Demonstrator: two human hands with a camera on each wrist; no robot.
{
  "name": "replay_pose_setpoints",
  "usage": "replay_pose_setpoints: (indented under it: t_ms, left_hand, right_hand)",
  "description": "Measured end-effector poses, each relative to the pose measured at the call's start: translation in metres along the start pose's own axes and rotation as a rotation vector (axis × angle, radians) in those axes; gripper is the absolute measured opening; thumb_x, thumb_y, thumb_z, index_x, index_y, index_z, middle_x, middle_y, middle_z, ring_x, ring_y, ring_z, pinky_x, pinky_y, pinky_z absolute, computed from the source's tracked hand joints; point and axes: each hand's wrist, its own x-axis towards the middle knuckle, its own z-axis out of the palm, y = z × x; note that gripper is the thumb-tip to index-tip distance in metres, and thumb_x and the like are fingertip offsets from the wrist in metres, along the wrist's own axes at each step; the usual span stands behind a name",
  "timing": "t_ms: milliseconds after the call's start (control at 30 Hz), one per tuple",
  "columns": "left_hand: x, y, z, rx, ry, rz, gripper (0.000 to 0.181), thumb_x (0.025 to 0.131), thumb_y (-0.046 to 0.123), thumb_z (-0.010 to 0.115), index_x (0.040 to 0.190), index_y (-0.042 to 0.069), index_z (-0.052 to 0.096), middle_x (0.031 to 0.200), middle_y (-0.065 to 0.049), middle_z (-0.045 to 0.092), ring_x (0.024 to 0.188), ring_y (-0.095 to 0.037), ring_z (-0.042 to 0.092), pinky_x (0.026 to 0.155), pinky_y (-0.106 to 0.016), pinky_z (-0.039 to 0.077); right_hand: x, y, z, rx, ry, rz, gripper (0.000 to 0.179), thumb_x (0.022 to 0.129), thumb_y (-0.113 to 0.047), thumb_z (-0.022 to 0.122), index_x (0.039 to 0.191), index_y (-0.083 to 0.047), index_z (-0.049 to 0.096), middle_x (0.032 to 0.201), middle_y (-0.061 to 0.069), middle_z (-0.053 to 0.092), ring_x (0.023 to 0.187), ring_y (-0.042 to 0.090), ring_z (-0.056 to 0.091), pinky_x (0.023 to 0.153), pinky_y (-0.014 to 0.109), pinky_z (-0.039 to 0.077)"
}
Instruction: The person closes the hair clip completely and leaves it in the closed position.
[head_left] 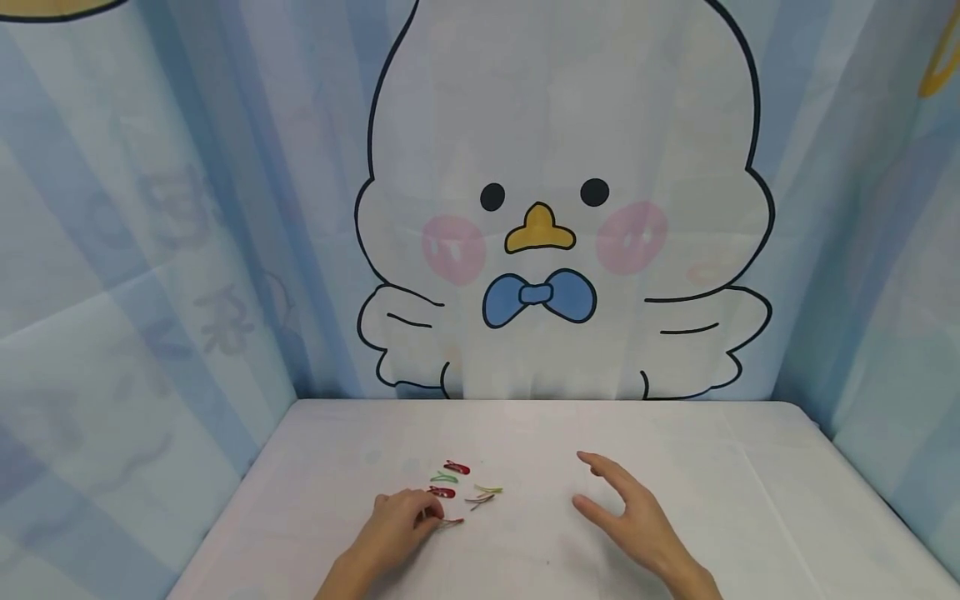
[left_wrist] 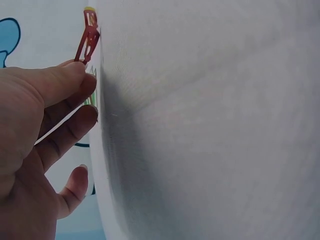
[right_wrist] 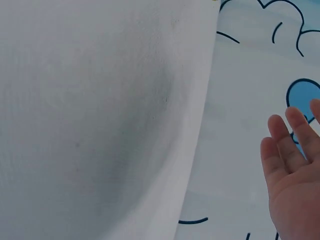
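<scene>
Hair clip (left_wrist: 89, 37), red with a yellow end, is pinched between the thumb and fingers of the left hand (head_left: 397, 527), close to the tabletop (head_left: 750, 467); surface contact cannot be determined. Right hand (head_left: 637, 521): grip released, thumb and fingers apart, well to the right of the clips. Near red clip (head_left: 442, 492) lies just beside the left hand. Beyond it lie a green clip (head_left: 445, 477) and far red clip (head_left: 457, 467); a yellowish clip (head_left: 489, 489) and brownish clip (head_left: 482, 501) lie to its right.
</scene>
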Motion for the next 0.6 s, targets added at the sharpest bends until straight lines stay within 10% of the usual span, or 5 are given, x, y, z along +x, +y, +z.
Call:
replay_pose_setpoints:
  t_ms: [600]
  left_hand:
    - [-0.0002, 0.0036, -0.0021, -0.118, 0.042, 0.14, 0.003, 0.095, 0.019, 0.072, 0.094, 0.016, 0.073, 0.087, 0.015, 0.063, 0.073, -0.003, 0.051, 0.071, -0.029, 0.047]
  right_hand:
    - [0.0035, -0.0049, 0.0073, 0.191, -0.073, 0.081, 0.056, 0.089, -0.032, 0.079, 0.139, -0.019, 0.059, 0.137, 0.001, 0.06, 0.118, 0.019, 0.06, 0.099, 0.032, 0.047]
